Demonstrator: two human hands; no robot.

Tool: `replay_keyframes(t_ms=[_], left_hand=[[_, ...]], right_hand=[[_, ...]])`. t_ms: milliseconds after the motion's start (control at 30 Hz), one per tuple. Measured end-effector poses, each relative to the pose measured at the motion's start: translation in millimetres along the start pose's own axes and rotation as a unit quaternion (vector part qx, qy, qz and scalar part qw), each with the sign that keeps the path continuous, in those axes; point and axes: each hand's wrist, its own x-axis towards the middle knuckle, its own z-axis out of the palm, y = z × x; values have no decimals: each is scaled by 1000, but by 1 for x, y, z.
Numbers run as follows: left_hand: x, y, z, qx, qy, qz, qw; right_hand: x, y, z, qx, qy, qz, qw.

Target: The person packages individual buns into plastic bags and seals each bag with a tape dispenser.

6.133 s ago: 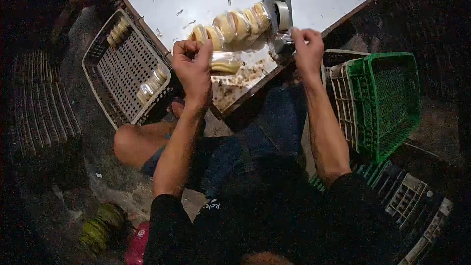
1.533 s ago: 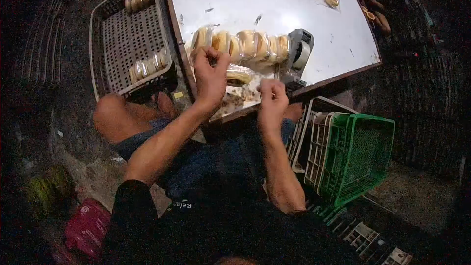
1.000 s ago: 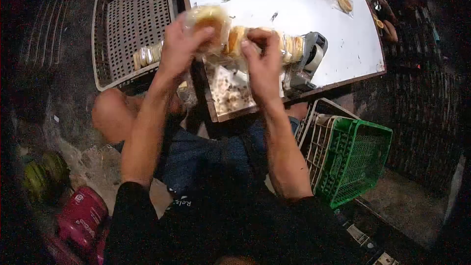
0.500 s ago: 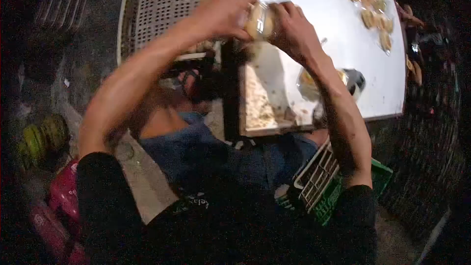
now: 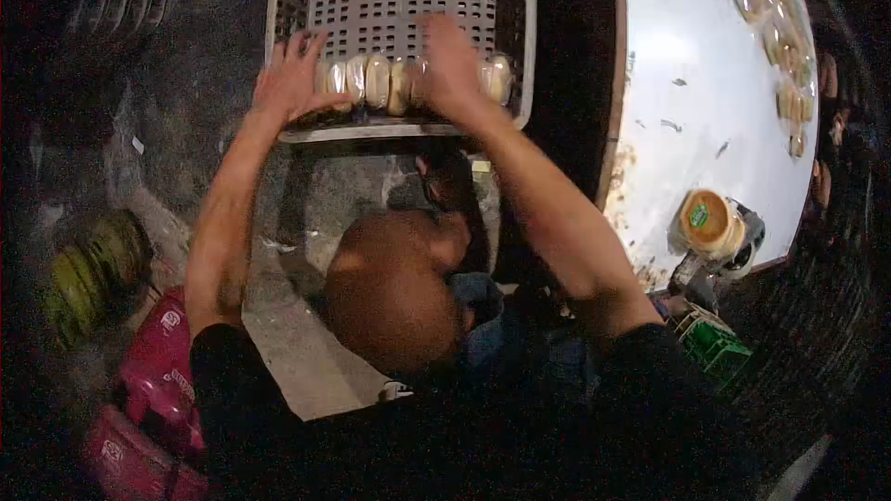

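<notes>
A row of wrapped, pale round items (image 5: pixel 377 82) stands on edge along the near side of a perforated crate (image 5: pixel 408 133). At the row's left end is my left hand (image 5: pixel 295 82), its fingers spread and its thumb against the wrapped items. My right hand (image 5: pixel 449 65) lies over the right part of the row and hides some of it; its fingers are blurred, and what they hold, if anything, cannot be made out. One wrapped item (image 5: pixel 500 80) shows to the right of that hand.
A white table (image 5: pixel 687 111) stands at the right, with wrapped packs (image 5: pixel 784 46) along its far edge and a labelled round stack (image 5: pixel 709 221) near its front corner. Below it is a green crate (image 5: pixel 715 348). Pink containers (image 5: pixel 162 362) and a yellow-green ribbed object (image 5: pixel 97 269) are at the lower left.
The view has turned left. Both hands have moved from above the table's edge to the crate. The wrapped item they held between them is no longer distinguishable, and my left hand has opened.
</notes>
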Motion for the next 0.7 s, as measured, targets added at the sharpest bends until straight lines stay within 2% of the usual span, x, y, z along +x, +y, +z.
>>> replay_keyframes(t_ms=[67,100,167,200,233,267,300,333,367,400,433,467,533,567,600,633,667,700], left_hand=[[22,14,6,11,69,43,997],[31,29,14,-5,69,48,996],[57,62,35,-38,81,65,994],[75,66,38,-52,-91,61,993],[91,65,35,-59,-262,58,962],[94,61,26,-131,-322,123,930],[92,56,20,-137,-321,150,925],[90,52,14,-143,-321,177,920],[93,54,7,-92,-253,163,949],[94,60,-7,-183,-199,137,953],[90,66,-20,-272,-150,111,944],[92,71,-30,-358,-105,84,924],[113,64,-27,-387,-66,114,913],[122,68,-27,-401,-47,127,906],[100,85,-62,-336,-67,95,935],[87,90,-73,-327,-31,98,939],[76,94,-76,-319,7,97,943],[69,85,-75,-268,49,84,959]], right_hand=[[-19,0,-57,42,68,28,996],[-31,0,-76,68,87,45,993],[-65,-2,-96,55,49,71,995],[-79,-10,-108,100,8,100,990],[-91,-18,-120,143,-30,131,981],[-101,-23,-136,187,-41,124,974],[-108,-27,-154,229,-49,115,965],[-111,-30,-179,197,-25,118,973],[-112,-17,-200,146,69,87,983],[-106,-4,-224,121,155,108,974],[-97,22,-260,11,196,110,974],[-87,58,-289,11,256,104,961],[-84,137,-356,-104,246,169,949],[-94,206,-392,-130,211,207,947],[-105,241,-425,-203,240,319,894],[-118,272,-456,-239,335,416,811],[-130,301,-486,-244,427,500,713],[-135,325,-506,-200,575,552,571]])
